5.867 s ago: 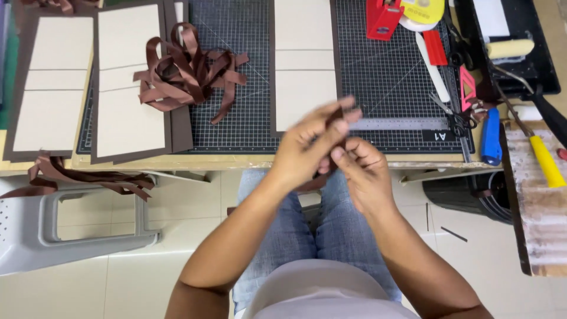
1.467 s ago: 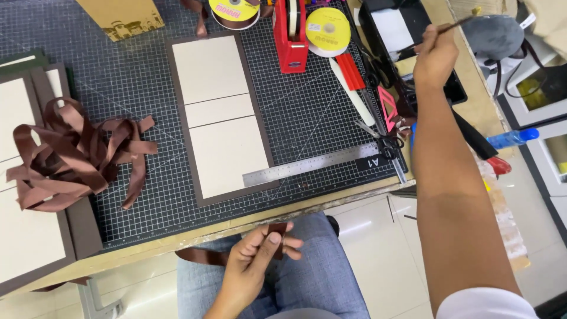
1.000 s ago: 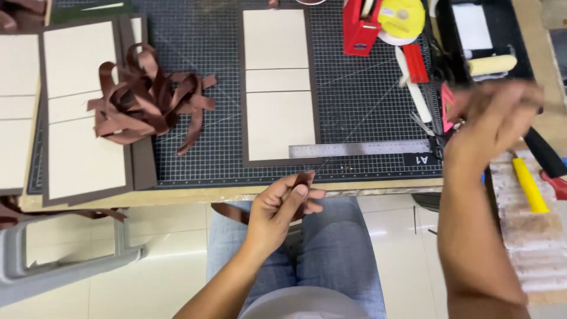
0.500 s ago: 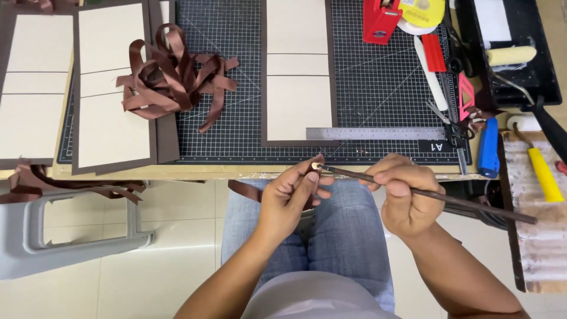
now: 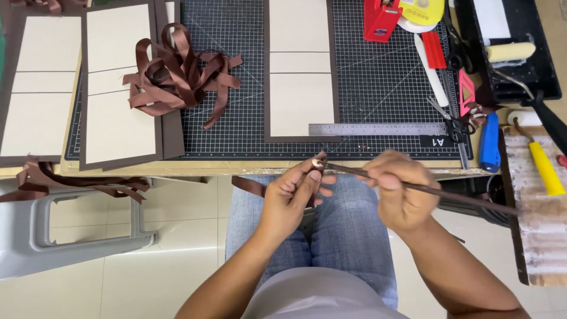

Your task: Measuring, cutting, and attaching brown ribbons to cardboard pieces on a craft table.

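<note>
The left hand (image 5: 292, 195) is curled shut above the lap, pinching the end of a brown ribbon (image 5: 251, 186) between thumb and fingertips; the ribbon's free length trails out to the left past the wrist, and how much lies inside the fist is hidden. The right hand (image 5: 398, 192) is closed around a long thin brush (image 5: 425, 188), gripping it near the middle; its tip meets the ribbon end at the left hand's fingertips, where a small pale spot shows, too small to make out. The brush's handle is blurred as it runs off to the right.

Both hands hover just in front of the counter (image 5: 236, 168) edge, over knees in blue jeans (image 5: 348, 230). On the counter lies a dark gridded cutting mat (image 5: 384, 88) with a steel ruler (image 5: 378, 129) near its front edge and a brown cover with three cream boards (image 5: 300, 71) above the ruler. A loose heap of brown ribbons (image 5: 177, 74) sits to the left, partly on another board-lined cover (image 5: 118, 94). More ribbon (image 5: 77, 184) hangs off the counter's front edge at far left, over a grey plastic stool (image 5: 65, 236).

At right, a red tape dispenser (image 5: 381, 18) and a yellow tape roll (image 5: 422, 9) are cut off by the top edge. Scissors (image 5: 452, 118), a blue-handled tool (image 5: 489, 142), a yellow-handled tool (image 5: 543, 165) and a paint roller in a black tray (image 5: 508, 53) crowd together, overlapping.
</note>
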